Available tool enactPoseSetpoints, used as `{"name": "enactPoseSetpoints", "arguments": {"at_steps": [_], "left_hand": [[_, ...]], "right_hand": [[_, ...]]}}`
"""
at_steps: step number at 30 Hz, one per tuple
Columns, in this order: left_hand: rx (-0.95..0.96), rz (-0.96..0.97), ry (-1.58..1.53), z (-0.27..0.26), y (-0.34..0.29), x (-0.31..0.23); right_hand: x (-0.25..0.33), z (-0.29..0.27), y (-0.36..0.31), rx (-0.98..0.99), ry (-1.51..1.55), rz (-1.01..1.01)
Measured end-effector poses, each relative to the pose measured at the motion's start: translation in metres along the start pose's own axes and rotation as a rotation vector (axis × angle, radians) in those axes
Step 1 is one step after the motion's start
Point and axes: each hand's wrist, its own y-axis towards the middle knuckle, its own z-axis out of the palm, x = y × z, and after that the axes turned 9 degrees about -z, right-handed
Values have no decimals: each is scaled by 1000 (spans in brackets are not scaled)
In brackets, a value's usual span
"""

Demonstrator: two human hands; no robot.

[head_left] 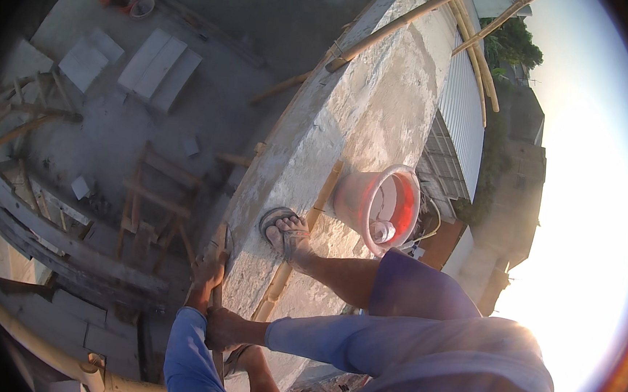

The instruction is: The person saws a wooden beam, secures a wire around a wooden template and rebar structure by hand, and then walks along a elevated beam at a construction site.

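Observation:
A narrow wooden strip (217,296) runs along the edge of the rough concrete ledge (334,117). My left hand (208,270) is closed around its upper part, the fingers partly hidden. Lower down, my right hand (226,330) grips the same strip; its fingertips are out of sight. A dark curved edge shows beside my left hand, too unclear to name. My sandalled right foot (289,236) rests on the ledge, with my other foot (239,360) near my right hand.
A red bucket (357,199) with a pale crusted rim stands on the ledge. A wooden batten (325,187) lies along the ledge. Wooden poles (398,27) cross at the top. Far below on the left are boards (159,69), timber frames (157,199) and a floor.

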Motion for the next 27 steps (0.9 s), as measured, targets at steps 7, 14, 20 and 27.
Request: {"name": "enactPoseSetpoints", "arguments": {"at_steps": [7,14,20,27], "left_hand": [[-307,536,262,-87,-69,-14],[-395,-237,-423,-194,-164,8],[-716,-248,-676,-259,-311,7],[-876,-229,-699,-238,-457,14]], "right_hand": [[64,-23,2,94,109,-244],[165,-46,-2,181,108,-795],[211,-57,14,324,-4,-839],[259,-110,-18,584,-251,-894]]}}
